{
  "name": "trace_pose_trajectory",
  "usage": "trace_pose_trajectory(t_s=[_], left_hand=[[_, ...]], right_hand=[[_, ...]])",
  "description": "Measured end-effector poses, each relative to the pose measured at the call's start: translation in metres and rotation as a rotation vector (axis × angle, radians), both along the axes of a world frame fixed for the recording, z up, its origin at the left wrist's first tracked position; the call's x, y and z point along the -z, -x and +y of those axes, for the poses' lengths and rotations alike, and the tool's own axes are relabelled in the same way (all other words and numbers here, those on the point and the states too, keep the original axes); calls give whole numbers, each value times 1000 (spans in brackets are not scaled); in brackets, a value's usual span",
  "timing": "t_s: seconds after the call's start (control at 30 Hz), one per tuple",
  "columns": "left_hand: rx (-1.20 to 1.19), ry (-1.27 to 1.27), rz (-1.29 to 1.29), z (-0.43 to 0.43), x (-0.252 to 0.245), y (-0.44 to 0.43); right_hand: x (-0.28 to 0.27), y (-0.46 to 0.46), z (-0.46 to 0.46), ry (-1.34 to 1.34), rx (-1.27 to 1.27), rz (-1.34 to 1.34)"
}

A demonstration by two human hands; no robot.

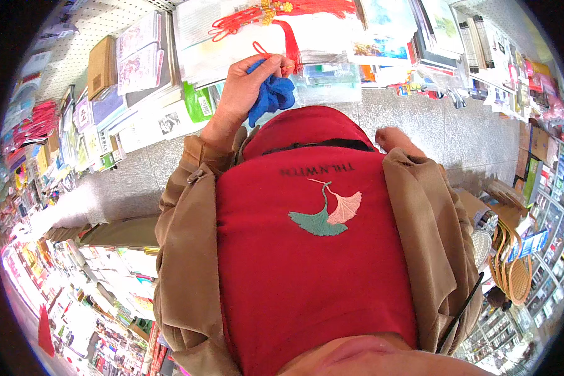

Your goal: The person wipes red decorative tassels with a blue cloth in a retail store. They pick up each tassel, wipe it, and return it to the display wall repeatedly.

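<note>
My left hand (251,84) is raised at the edge of the goods in front of me, its fingers closed on a crumpled blue cloth (272,94). A red cord loop (261,48) and a bit of orange-red stuff show at the fingertips; whether they are held too is unclear. Just beyond lie red tassels (289,40) with yellow beaded ornaments (269,11), on pale plastic-wrapped goods (202,56). My right hand (390,137) hangs low beside my body, over the floor, its fingers curled in. Nothing shows in it, but its inner side is hidden.
Notebooks (138,51) and a brown kraft-covered stack (100,68) stand at the left of the display. A green packet (197,101) lies near my left wrist. Books and pads (434,28) fill the right side. Woven rackets or baskets (517,277) stand at the far right. Grey floor (474,136) runs between shelves.
</note>
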State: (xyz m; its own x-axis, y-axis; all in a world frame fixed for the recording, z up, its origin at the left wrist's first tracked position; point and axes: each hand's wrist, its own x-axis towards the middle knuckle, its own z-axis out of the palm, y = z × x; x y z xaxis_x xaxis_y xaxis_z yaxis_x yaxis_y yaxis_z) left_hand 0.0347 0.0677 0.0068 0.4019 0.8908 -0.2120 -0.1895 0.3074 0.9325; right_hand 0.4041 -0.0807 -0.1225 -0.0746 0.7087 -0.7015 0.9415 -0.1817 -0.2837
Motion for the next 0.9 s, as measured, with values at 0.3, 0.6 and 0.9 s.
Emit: trace_pose_trajectory(t_s=[0.3, 0.6, 0.9], left_hand=[[153, -109, 116, -5, -24, -11], [64, -87, 86, -12, -34, -2], [552, 38, 771, -26, 47, 62]], right_hand=[[-146, 119, 116, -863, 36, 862], [-156, 160, 128, -362, 61, 1137], [-69, 116, 142, -292, -230, 751]])
